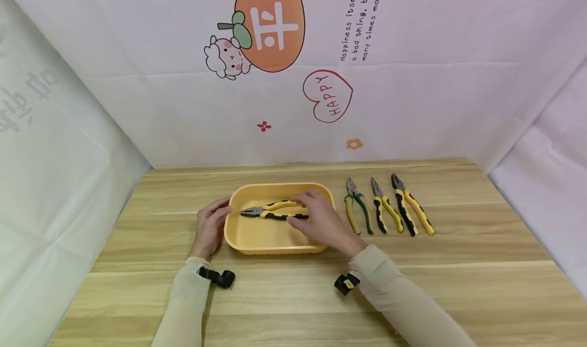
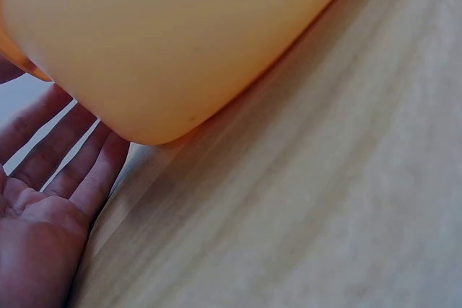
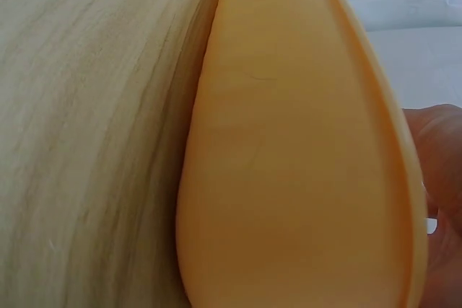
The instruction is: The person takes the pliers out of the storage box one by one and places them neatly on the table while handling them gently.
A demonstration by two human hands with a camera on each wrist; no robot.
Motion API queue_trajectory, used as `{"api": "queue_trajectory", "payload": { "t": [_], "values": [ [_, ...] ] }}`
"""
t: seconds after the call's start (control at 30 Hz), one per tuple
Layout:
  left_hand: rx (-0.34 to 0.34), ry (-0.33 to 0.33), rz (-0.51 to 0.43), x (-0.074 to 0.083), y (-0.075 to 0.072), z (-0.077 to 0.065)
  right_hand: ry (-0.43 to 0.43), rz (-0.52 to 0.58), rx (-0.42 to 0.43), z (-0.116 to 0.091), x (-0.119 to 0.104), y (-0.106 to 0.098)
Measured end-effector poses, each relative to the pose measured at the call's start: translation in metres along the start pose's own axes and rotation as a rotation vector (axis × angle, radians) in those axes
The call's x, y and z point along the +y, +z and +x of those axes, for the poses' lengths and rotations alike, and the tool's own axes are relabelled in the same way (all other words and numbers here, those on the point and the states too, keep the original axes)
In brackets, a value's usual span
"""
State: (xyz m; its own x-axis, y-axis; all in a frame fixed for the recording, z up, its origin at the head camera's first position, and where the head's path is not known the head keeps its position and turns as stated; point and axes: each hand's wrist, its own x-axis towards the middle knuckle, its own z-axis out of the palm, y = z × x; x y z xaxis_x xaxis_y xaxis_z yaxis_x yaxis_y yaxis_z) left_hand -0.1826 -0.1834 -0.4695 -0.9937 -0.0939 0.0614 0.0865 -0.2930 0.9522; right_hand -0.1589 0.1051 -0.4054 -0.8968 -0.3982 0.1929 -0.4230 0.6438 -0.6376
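A yellow plastic box (image 1: 279, 251) stands on the table, with a pair of combination pliers (image 1: 252, 212) inside it. The pliers have black-and-yellow handles, and their jaws point left. My right hand (image 1: 318, 222) reaches over the right part of the box and holds the handles, fingers on the far side and thumb on the near side. Handle ends are hidden beneath it. At the box's left end, my left hand (image 1: 210, 227) touches the wall with its thumb near the rim. The left wrist view shows straight fingers (image 2: 97, 171) against the outer wall. The box wall hides the pliers in the right wrist view.
Right of the box lie green-handled pliers (image 1: 350, 212), narrow-nosed pliers (image 1: 378, 214) with black-and-yellow handles, and larger black-and-yellow pliers (image 1: 400, 199). The wood-grain table (image 1: 284, 306) ends at a printed white cloth (image 1: 192, 117) behind.
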Motion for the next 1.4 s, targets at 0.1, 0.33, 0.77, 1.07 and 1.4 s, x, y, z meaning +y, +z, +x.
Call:
{"api": "queue_trajectory", "payload": {
  "t": [0.1,0.33,0.77,1.07,1.4],
  "values": [
    [-0.005,0.007,0.000,0.000,0.000,0.001,-0.003,0.000,-0.002,0.003,0.001,0.003],
    [-0.007,0.007,0.001,0.002,0.001,0.001,-0.006,-0.002,0.004,0.010,0.000,0.007],
    [-0.009,-0.001,0.011,0.002,0.003,0.000,-0.011,-0.017,-0.022,0.022,0.001,0.015],
    [-0.003,0.011,0.006,0.001,0.004,0.001,0.003,-0.030,-0.057,0.028,0.003,0.018],
    [0.005,0.006,0.002,0.001,0.002,0.000,0.001,-0.060,-0.130,0.033,0.005,0.022]
  ]
}}
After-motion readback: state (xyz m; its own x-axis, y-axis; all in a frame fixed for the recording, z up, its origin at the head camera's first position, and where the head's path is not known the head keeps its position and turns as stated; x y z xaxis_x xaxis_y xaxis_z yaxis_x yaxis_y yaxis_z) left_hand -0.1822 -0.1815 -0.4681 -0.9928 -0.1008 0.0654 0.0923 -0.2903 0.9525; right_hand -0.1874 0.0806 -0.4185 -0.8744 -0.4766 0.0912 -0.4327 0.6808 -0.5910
